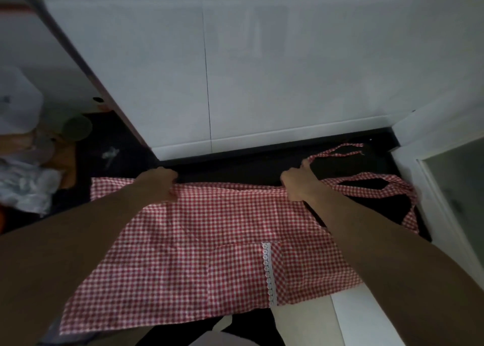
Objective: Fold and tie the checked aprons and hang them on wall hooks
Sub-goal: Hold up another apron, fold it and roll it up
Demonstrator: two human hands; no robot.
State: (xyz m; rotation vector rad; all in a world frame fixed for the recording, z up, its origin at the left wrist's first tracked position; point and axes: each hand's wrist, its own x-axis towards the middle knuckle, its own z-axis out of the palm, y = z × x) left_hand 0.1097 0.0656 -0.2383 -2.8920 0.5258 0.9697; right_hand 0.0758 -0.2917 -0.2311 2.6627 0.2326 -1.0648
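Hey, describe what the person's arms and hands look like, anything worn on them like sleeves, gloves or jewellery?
Both arms are bare from the bottom frame edge to the hands, with no sleeves in view. The left hand and right hand wear no gloves. No watch, bracelet or ring shows, though the light is dim.

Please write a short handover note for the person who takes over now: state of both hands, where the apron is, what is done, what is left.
Left hand: grips the far edge of the red checked apron, towards its left end.
Right hand: grips the same far edge where the ties begin.
The apron lies spread on the dark counter, pocket with lace trim facing up, near edge hanging over the front. The neck loop lies to the right.
Done: apron laid out flat.
Left: fold it, tie it, hang it. No hook shows in this view.
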